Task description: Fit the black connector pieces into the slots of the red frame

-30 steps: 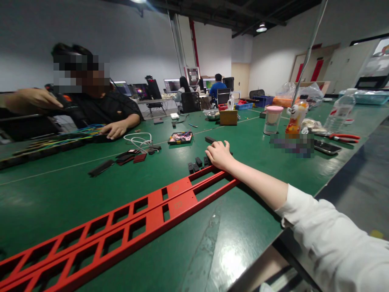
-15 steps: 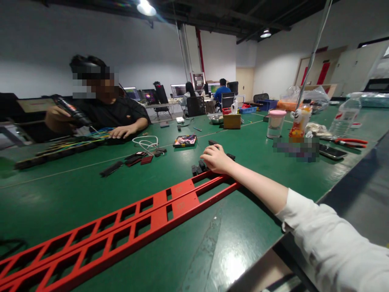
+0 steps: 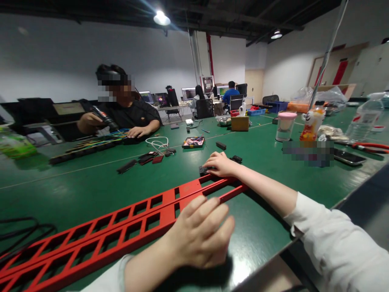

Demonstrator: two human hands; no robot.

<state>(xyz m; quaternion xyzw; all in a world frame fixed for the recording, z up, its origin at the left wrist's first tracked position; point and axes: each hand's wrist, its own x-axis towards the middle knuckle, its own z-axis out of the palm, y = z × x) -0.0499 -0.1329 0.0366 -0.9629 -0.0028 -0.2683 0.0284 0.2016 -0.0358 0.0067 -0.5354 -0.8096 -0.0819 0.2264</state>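
Two long red slotted frames (image 3: 170, 209) lie side by side on the green table, running from the lower left toward the middle. At their far end, my right hand (image 3: 221, 164) is bent down with its fingers closed about small black blocks (image 3: 202, 170). My left hand (image 3: 203, 233) hovers over the nearer frame, its fingers curled in; what they hold, if anything, is hidden. Just beyond my right hand lie a longer black piece (image 3: 221, 145) and some dark parts (image 3: 236, 159).
Across the table a co-worker (image 3: 130, 117) holds a dark tool over a wired strip (image 3: 88, 144). Dark flat pieces (image 3: 150, 158), a white cable (image 3: 158, 144) and a small tray (image 3: 193, 142) lie mid-table. On the right are a pink-lidded cup (image 3: 285, 126), bottles, a phone (image 3: 349, 156) and red-handled pliers (image 3: 370, 147).
My left hand has come into view from below, over the nearer red frame. My right hand has dropped slightly onto the black blocks. The view has turned a little left.
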